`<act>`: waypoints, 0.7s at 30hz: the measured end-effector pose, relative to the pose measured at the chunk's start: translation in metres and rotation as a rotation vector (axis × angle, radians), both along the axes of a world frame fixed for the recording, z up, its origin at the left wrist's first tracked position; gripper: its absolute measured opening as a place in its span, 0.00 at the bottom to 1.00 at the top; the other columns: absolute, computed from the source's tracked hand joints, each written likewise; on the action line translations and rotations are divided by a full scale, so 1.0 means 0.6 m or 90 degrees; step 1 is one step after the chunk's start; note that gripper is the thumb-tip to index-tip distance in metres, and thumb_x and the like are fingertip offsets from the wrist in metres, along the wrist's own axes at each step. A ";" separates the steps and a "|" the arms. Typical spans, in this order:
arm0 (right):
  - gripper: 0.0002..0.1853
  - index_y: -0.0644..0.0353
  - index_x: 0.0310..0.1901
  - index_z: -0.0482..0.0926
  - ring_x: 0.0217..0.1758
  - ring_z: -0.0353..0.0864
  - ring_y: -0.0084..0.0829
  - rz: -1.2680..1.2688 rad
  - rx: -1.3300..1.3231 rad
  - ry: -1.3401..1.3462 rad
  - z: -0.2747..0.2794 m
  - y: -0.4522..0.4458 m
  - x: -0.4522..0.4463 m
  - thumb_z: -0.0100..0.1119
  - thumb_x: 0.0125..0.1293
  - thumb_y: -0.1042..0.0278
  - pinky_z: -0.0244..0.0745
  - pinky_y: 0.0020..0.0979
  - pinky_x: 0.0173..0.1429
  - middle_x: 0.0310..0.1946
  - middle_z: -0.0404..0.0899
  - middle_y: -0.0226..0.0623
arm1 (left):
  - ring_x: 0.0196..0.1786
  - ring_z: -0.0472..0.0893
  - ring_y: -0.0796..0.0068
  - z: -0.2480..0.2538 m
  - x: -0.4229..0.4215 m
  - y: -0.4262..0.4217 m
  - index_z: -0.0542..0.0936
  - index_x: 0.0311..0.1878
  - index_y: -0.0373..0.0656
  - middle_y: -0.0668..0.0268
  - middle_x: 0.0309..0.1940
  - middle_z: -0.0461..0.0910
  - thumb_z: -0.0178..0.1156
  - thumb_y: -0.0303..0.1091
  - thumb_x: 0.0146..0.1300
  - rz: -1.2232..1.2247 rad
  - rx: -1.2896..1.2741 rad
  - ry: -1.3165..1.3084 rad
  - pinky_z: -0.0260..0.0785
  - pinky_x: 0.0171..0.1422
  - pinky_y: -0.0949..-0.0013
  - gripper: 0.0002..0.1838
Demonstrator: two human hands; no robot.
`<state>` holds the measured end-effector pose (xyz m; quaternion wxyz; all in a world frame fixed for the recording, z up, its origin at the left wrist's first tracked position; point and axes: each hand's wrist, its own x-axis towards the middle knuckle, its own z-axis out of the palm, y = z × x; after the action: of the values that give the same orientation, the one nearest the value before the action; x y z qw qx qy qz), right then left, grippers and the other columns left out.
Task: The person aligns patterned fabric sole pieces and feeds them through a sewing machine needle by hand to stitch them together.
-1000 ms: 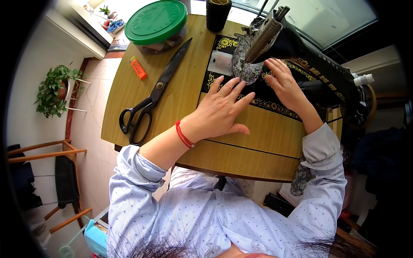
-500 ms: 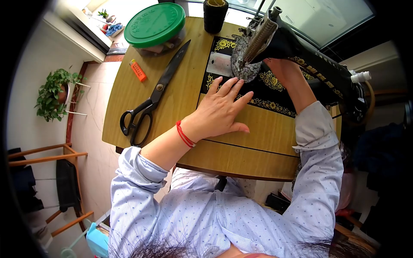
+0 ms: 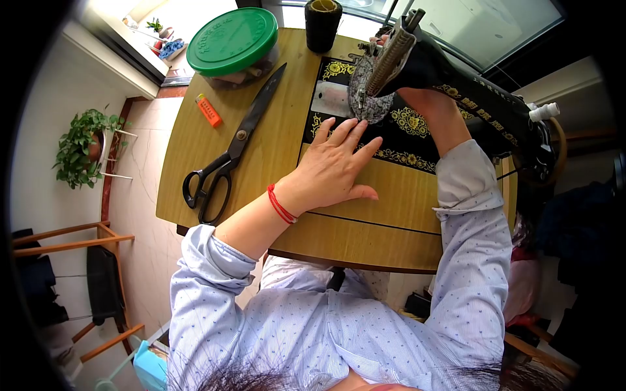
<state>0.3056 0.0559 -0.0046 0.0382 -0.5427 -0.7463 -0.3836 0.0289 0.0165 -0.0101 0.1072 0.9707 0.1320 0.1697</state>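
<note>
A black sewing machine [image 3: 469,107] with gold decoration stands on the wooden table. A grey patterned piece of fabric [image 3: 358,98] lies curved under its head, around the needle area. My left hand [image 3: 334,161] lies flat with fingers spread, palm down on the table and machine bed; its fingertips reach the fabric's near edge. Under the machine's arm passes my right hand [image 3: 427,103], beyond the fabric. Most of its fingers are hidden behind the machine head, so their grip does not show. A bit of skin colour shows past the head's far side.
Large black scissors [image 3: 241,135] lie left of my left hand, near an orange utility knife or lighter-like item [image 3: 208,111]. A green-lidded tub [image 3: 233,40] and a black thread cone [image 3: 323,26] stand at the back of the table [image 3: 274,140].
My right forearm has shifted left, and its hand reaches further behind the machine head. The fabric's edge has turned slightly. My left hand has stayed nearly still.
</note>
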 end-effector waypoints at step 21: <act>0.24 0.61 0.67 0.67 0.61 0.77 0.34 0.453 -0.478 1.425 0.003 0.028 -0.003 0.48 0.75 0.58 0.74 0.33 0.64 0.64 0.72 0.46 | 0.71 0.61 0.51 0.001 0.002 -0.001 0.68 0.68 0.43 0.49 0.68 0.65 0.57 0.68 0.56 0.007 0.004 -0.015 0.46 0.75 0.49 0.45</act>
<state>0.3037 0.0725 -0.0029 0.6004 -0.3160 -0.4725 0.5625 0.0304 0.0162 -0.0094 0.1050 0.9682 0.1356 0.1823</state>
